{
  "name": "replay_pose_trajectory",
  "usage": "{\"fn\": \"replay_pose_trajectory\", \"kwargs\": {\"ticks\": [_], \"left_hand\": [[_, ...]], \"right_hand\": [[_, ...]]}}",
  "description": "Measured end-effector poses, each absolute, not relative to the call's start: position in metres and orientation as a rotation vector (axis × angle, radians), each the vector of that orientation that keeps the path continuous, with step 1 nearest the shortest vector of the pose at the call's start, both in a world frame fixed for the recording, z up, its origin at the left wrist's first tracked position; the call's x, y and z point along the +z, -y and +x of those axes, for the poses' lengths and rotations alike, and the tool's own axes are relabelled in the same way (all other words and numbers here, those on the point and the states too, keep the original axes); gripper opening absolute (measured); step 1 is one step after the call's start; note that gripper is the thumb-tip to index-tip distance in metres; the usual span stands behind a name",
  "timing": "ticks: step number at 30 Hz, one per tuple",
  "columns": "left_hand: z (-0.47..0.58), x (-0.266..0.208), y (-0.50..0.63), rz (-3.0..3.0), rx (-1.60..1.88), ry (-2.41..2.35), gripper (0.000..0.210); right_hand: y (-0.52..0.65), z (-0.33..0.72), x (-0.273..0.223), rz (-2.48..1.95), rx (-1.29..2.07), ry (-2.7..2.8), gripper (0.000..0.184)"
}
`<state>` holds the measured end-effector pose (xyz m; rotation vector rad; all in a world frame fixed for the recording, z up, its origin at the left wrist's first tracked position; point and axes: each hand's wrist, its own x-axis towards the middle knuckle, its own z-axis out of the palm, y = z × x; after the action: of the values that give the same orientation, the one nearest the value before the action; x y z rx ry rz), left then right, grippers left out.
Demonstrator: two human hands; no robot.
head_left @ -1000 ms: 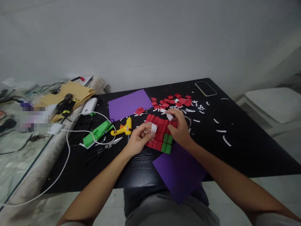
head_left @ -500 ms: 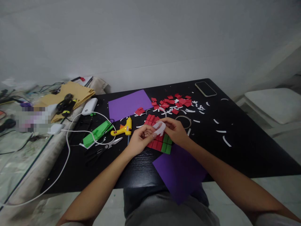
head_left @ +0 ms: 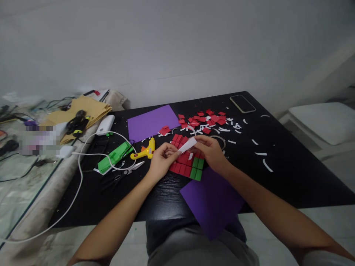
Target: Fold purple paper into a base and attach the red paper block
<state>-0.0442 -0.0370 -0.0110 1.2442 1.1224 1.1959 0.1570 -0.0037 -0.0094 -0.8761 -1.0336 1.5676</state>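
Note:
A white paper strip (head_left: pixel 187 145) is stretched between my two hands, pulled nearly straight. My left hand (head_left: pixel 163 159) pinches its lower left end; my right hand (head_left: pixel 211 152) pinches the upper right end. Beneath the strip lies a panel of red squares (head_left: pixel 181 169) with green squares (head_left: pixel 197 167) at its lower right corner, partly covered by my hands. A purple sheet (head_left: pixel 212 201) sits under my right forearm and hangs over the table's front edge. Several loose red squares (head_left: pixel 213 119) and white paper scraps (head_left: pixel 224 129) are scattered beyond my hands.
Left of my hands are a yellow glue gun (head_left: pixel 149 148), scissors (head_left: pixel 129 170), green strips (head_left: pixel 115 158) and a looping white cable (head_left: pixel 80 173). Another purple sheet (head_left: pixel 152 122) lies behind. A roll of tape (head_left: pixel 219 139) is beside my right hand; a phone (head_left: pixel 242 103) rests at the back right.
The white paper strip was curled into a loop between my fingers and is now drawn out nearly straight. My hands have stayed over the red panel.

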Motion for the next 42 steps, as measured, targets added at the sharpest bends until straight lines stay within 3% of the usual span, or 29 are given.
{"fn": "replay_pose_trajectory", "kwargs": {"ticks": [9, 16, 25, 42], "left_hand": [[-0.0456, -0.0092, 0.0321, 1.206, 1.235, -1.11, 0.039], [-0.0491, -0.0086, 0.031, 1.225, 1.256, -1.098, 0.038], [-0.0481, -0.0077, 0.0306, 1.199, 1.304, -1.103, 0.04], [-0.051, -0.008, 0.0297, 1.155, 1.303, -1.12, 0.038]], "right_hand": [[0.0056, 0.158, -0.0055, -0.772, 1.623, 1.183, 0.048], [0.0039, 0.1555, -0.0101, -0.887, 1.449, 1.234, 0.032], [0.0044, 0.1562, -0.0095, -0.944, 1.311, 1.185, 0.034], [-0.0008, 0.1595, -0.014, -0.971, 1.375, 1.028, 0.037]]}}
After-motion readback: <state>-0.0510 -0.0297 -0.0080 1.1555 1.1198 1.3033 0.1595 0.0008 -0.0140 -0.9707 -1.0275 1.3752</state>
